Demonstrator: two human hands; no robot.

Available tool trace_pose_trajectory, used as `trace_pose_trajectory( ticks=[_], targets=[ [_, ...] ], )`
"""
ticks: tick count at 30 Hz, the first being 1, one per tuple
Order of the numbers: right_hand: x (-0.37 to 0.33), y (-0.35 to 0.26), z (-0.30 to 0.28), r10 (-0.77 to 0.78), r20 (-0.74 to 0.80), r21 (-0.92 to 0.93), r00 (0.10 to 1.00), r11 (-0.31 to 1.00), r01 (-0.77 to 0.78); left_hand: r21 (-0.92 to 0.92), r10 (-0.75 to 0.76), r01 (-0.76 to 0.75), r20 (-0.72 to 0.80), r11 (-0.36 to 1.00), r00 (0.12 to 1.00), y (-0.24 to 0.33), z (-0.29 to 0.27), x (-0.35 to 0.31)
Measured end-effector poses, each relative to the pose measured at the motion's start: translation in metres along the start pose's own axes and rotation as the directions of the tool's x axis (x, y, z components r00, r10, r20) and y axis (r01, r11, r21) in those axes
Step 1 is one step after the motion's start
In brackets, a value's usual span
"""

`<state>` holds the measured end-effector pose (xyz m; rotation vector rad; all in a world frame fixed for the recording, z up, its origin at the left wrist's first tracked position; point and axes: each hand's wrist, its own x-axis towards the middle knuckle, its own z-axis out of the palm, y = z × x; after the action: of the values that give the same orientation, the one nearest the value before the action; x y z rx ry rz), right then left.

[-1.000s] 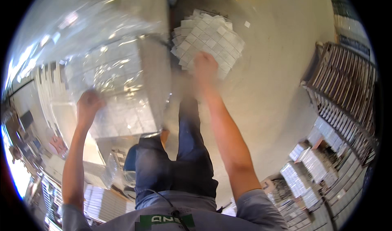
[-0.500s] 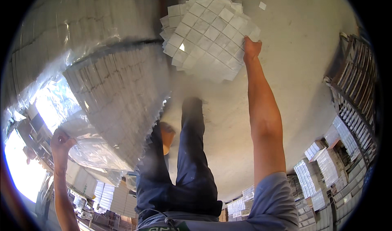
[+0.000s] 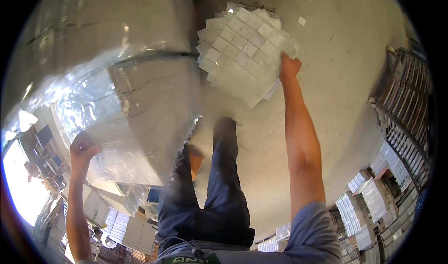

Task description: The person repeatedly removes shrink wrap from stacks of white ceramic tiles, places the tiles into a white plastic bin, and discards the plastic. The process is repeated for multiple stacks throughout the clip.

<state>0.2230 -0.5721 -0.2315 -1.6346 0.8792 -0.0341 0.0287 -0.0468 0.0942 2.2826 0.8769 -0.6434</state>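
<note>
My right hand (image 3: 290,67) is closed on the right corner of a grey mosaic tile sheet (image 3: 246,49), the top one of a pile of sheets laid at different angles near the floor. The near corner of this sheet tilts up off the pile. At the left, my left hand (image 3: 84,151) is closed, its thumb and fingers curled at the edge of clear plastic film (image 3: 123,159). This film drapes over the side of a tall wrapped stack (image 3: 158,84) with thin layered edges.
Another wrapped stack (image 3: 112,16) stands beyond a dark gap. A metal rack (image 3: 403,100) is at the right, with boxes (image 3: 368,198) below it. One loose tile (image 3: 301,21) lies on the concrete floor (image 3: 336,77). An orange object (image 3: 196,161) sits beside my legs.
The near corner of the tile sheet has shifted toward me with my right hand on it. More of the stack's side is now covered by the film, and my left hand appears a little further right.
</note>
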Motion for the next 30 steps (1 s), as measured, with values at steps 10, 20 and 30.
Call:
trace_pose_trajectory(
  ticks=[10, 20, 30],
  targets=[
    [-0.296, -0.148, -0.036, -0.097, 0.135, -0.064, 0.986, 0.992, 0.107, -0.07, 0.188, -0.193, -0.065, 0.979, 0.98, -0.023, 0.015, 0.008],
    [-0.493, -0.337, -0.151, -0.432, 0.209, -0.263, 0.877, 0.839, 0.476, -0.132, 0.357, -0.391, -0.223, 0.911, 0.907, -0.01, 0.02, -0.025],
    [-0.597, -0.424, -0.222, -0.67, 0.212, -0.024, 0.711, 0.724, 0.69, -0.847, 0.856, -0.387, 0.142, 0.365, 0.497, 0.04, 0.065, -0.13]
  ],
)
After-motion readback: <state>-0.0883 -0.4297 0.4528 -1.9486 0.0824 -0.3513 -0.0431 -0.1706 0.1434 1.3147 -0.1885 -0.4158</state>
